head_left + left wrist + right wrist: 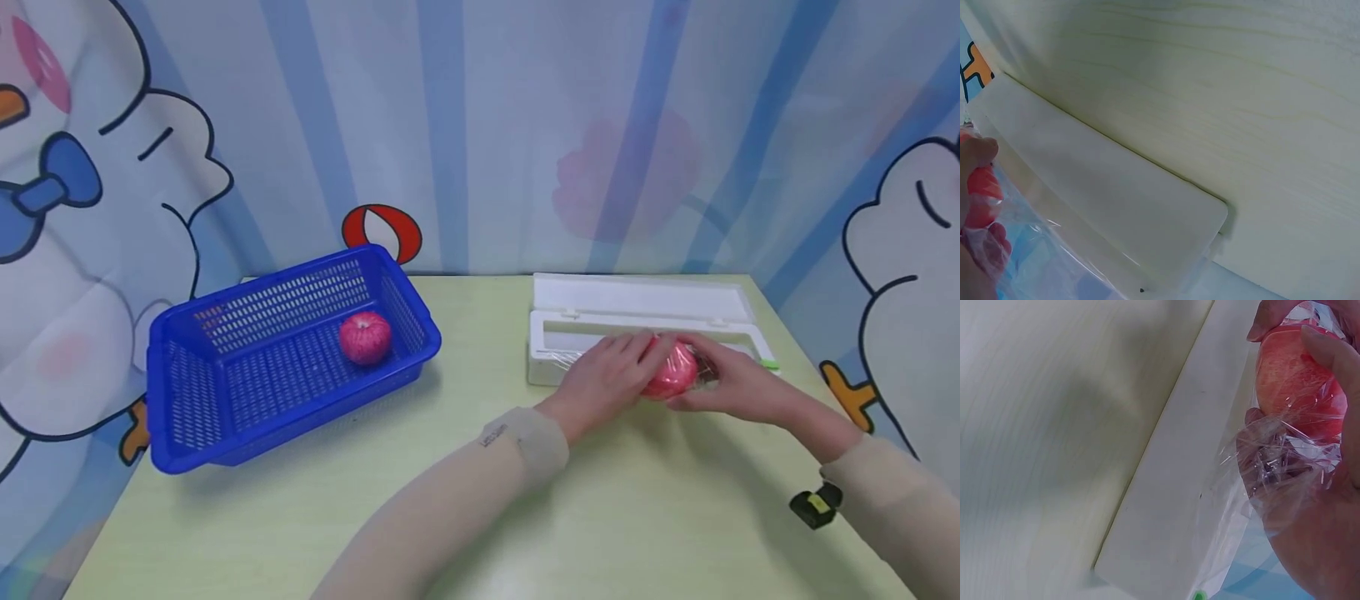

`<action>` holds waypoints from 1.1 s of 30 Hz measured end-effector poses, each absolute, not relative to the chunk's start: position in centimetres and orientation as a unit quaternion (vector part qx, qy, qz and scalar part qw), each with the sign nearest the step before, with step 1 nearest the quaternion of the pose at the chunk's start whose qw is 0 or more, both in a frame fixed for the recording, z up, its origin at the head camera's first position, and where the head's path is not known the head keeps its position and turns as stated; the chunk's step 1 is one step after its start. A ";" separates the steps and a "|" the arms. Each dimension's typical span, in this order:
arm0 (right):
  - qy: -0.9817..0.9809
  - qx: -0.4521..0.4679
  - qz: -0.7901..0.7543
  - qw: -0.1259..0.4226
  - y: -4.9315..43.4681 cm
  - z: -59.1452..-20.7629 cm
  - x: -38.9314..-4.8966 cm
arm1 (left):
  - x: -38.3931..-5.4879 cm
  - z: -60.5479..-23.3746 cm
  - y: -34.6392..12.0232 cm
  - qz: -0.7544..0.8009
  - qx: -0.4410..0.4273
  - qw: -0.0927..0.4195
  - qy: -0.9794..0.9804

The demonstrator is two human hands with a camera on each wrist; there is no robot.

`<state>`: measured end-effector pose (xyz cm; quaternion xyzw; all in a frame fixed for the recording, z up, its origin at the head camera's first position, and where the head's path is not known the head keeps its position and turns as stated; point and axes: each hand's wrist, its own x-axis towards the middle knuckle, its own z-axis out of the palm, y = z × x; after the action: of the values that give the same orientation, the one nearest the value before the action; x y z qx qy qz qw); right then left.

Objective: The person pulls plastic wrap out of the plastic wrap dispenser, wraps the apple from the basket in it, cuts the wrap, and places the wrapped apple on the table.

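Note:
A red apple point(672, 371) in clear cling film is held between both hands, over the front edge of a white film dispenser point(543, 360). My left hand point(609, 372) grips its left side; my right hand point(738, 385) holds it from the right. In the right wrist view, the thumb of the right hand point(1310, 537) lies on the apple point(1291, 375), and crumpled film point(1279, 453) bunches over the fingers. Film point(1041, 240) also stretches from the apple along the dispenser point(1116, 181) in the left wrist view.
The dispenser's lid point(637, 296) stands raised at the back. To the left, a blue plastic basket point(300, 429) with an unwrapped apple point(365, 338) inside sits on the pale wooden table point(480, 333). A printed curtain point(480, 142) hangs behind.

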<state>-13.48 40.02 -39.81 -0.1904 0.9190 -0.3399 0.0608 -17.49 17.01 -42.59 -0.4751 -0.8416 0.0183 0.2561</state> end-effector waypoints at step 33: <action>0.939 -0.247 -0.068 -0.229 39.0 -42.1 -12.4 | -19.4 -39.7 17.3 -0.106 -0.459 0.038 -0.881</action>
<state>-12.35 39.02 -42.13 -0.2470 0.9391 -0.0681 -0.2292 -19.39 17.29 -39.66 -0.4592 -0.8812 -0.1057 0.0378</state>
